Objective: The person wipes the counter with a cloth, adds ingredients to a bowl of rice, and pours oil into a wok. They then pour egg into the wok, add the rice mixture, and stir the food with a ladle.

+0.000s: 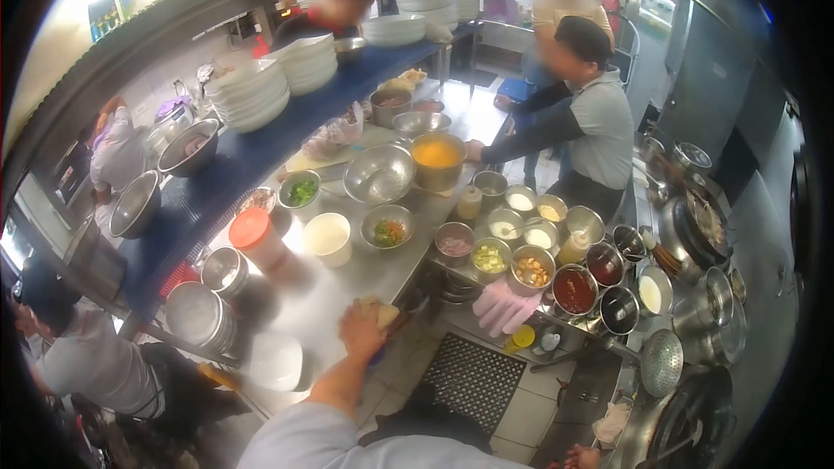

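My left hand (pixel 360 335) is closed over a beige cloth (pixel 379 312) and presses it onto the steel counter (pixel 313 330) near its edge. A white square bowl (pixel 276 363) stands to the left of this hand, and a white tub (pixel 327 239) stands beyond it. Low at the bottom edge shows my right hand (pixel 582 457), partly cut off by the frame. Its fingers look loosely bent and apart, with nothing visible in them. A crumpled cloth (pixel 612 424) lies near it, beside the stove.
Ingredient pots (pixel 532 267), sauces and a pink glove (pixel 506 306) fill the right-hand station. A strainer ladle (pixel 661 363) juts out near the stove. Bowls crowd the counter's back, including a pot of orange liquid (pixel 437 159). A co-worker (pixel 599 122) stands across; a black mat (pixel 473 382) covers some floor.
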{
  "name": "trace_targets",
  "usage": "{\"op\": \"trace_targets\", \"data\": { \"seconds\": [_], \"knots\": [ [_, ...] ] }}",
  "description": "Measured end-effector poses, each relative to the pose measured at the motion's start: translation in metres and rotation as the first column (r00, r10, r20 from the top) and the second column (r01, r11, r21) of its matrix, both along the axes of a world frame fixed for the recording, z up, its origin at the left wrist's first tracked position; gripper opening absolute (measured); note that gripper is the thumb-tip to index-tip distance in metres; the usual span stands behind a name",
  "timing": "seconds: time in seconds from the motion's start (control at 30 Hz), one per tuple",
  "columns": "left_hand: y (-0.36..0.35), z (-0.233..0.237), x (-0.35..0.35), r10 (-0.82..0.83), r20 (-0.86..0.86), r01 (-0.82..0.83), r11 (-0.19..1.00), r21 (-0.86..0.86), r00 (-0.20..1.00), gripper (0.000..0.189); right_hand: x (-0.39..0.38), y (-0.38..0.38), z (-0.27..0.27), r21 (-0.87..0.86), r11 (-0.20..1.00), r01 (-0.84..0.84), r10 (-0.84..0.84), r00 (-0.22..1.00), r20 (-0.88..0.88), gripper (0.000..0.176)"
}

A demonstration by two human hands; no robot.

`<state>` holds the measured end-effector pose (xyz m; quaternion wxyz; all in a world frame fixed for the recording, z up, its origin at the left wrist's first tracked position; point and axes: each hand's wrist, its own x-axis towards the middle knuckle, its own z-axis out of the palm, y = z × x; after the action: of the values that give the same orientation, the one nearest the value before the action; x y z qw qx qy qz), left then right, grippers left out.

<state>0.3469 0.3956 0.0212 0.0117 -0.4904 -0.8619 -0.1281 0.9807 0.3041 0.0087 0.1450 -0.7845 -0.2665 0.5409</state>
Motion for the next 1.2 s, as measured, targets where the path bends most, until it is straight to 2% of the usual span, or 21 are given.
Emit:
{"op": "trace_targets", "data": {
  "seconds": [0.2, 0.27, 0.37, 0.57, 1.2],
  "knots": [
    [0.000, -0.007, -0.003, -0.010, -0.056, 0.011, 1.000, 0.010, 0.998, 0.073, 0.007, 0.003, -0.012, 0.005, 1.000, -0.021, 0.020, 0.999, 0.035, 0.032],
    [0.000, -0.008, -0.003, -0.010, -0.083, 0.011, 1.000, 0.015, 0.997, 0.073, 0.002, 0.001, -0.005, 0.018, 0.999, -0.029, 0.028, 0.996, 0.081, 0.032],
    [0.000, -0.009, -0.002, -0.007, -0.113, 0.009, 1.000, 0.016, 0.994, 0.074, -0.015, 0.003, 0.023, -0.008, 0.999, -0.032, 0.032, 0.997, 0.076, 0.030],
    [-0.001, -0.005, 0.000, -0.014, -0.102, 0.018, 0.999, 0.033, 0.995, 0.076, -0.028, 0.004, 0.044, -0.024, 1.000, -0.010, 0.010, 0.999, 0.033, 0.028],
    [-0.001, -0.006, 0.000, -0.019, -0.125, 0.029, 0.997, 0.076, 0.992, 0.071, -0.019, 0.003, 0.030, -0.032, 0.999, -0.018, 0.019, 0.999, 0.033, 0.028]
  ]
}}
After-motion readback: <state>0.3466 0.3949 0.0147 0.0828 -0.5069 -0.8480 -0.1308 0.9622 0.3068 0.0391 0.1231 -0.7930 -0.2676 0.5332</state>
